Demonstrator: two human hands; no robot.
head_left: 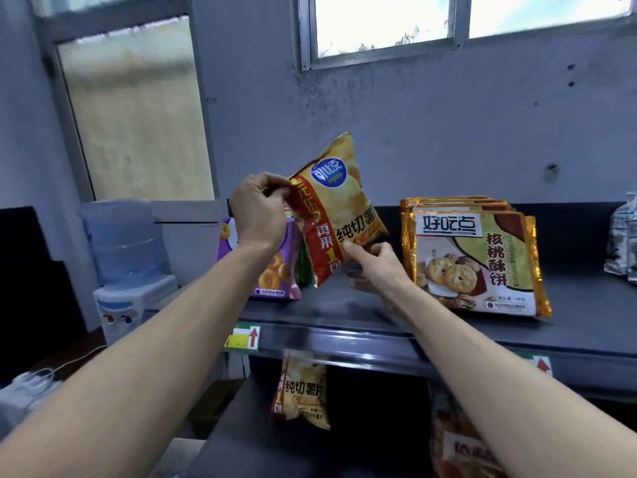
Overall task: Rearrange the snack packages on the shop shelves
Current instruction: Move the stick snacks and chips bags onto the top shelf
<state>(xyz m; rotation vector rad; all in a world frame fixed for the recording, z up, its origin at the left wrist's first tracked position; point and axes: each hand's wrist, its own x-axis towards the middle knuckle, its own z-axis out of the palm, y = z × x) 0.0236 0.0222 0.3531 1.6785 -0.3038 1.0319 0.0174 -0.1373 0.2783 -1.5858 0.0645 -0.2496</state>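
**Now: chip bag held in both hands over the top shelf**

Right now my left hand (258,215) pinches the chip bag (339,208) at its upper left edge, fingers curled tight on the red strip. My right hand (375,267) takes the bag's lower edge: the thumb lies on the front and the other fingers curl behind and under it. The bag hangs tilted, top leaning right, just above the top shelf (344,305). I cannot tell whether its bottom corner touches the shelf.

On that shelf, left of the bag, stands a purple bag (275,270) printed with ring biscuits, partly hidden by my left wrist. A green pack (303,267) shows as a sliver between the purple bag and the chip bag. To the right, apart from my right hand, the cookie packs (475,260) stand in a row, one behind another, gold-edged, leaning back. At the far right edge are silver packs (620,243), cut off by the frame.

The lower shelf (241,426) holds a second chip bag (303,388), upright under the top shelf's front lip, and a blurred orange pack (458,443) beneath my right forearm.

A cooler (127,263) stands left of the shelves.
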